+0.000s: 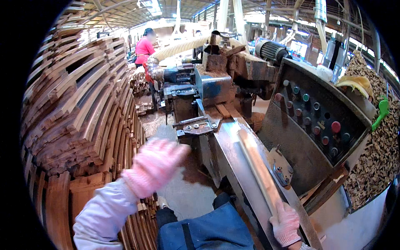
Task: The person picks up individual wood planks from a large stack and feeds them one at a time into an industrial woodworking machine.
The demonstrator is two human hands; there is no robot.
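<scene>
My right hand [286,224], in a pink and white knit glove, grips the near end of a long wooden strip [261,170]. That strip lies along the metal bed [246,183] of a woodworking machine, its far end pointing at the cutter housing [213,85]. Ahead of it, a shorter reddish piece of wood [223,111] sits at the housing's mouth. My left hand [156,166], gloved alike, hangs in the air left of the bed, apart from the wood. Motion smears its fingers, and nothing shows plainly in them.
Tall stacks of curved wooden pieces [83,112] rise at my left. A control panel with coloured buttons [312,114] stands right of the bed; beyond it are heaped small wood pieces [371,166]. A ribbed hose [179,49] crosses behind. A person in pink [144,48] stands farther back.
</scene>
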